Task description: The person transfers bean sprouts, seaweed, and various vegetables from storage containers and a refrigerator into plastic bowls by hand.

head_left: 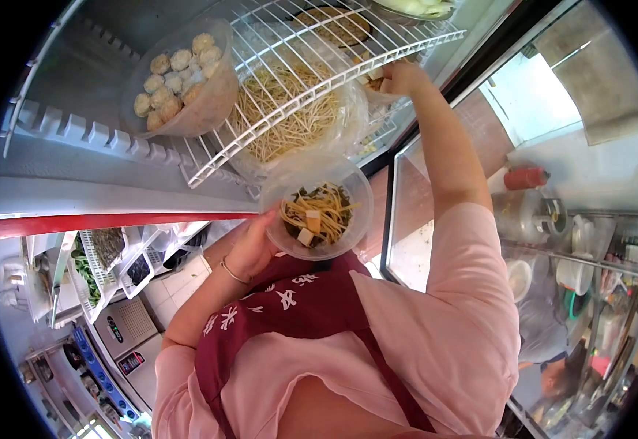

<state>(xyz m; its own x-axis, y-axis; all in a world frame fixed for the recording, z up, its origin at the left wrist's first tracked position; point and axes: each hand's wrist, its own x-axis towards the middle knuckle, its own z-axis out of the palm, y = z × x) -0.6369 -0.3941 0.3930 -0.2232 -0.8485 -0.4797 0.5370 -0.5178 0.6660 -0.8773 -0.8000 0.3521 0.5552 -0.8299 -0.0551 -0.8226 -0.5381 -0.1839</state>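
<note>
A round clear plastic bowl (359,208) with noodle-like strips, dark greens and pale cubes is held in front of the apron by my left hand (257,245), whose fingers wrap its left side. Reaching into the fridge at the upper right, my right hand (401,76) is closed around some pale food pieces (374,74) beside the wire shelf (290,104); its fingertips are partly hidden. Below the shelf wires lies a large bag of bean sprouts (282,117), just left of that hand.
A tub of round balls (180,80) sits at the upper left. The fridge's glass door (410,212) stands open at the right. Crates with greens (85,271) and a scale (125,329) are at the lower left. Part of another person (553,377) shows at the lower right.
</note>
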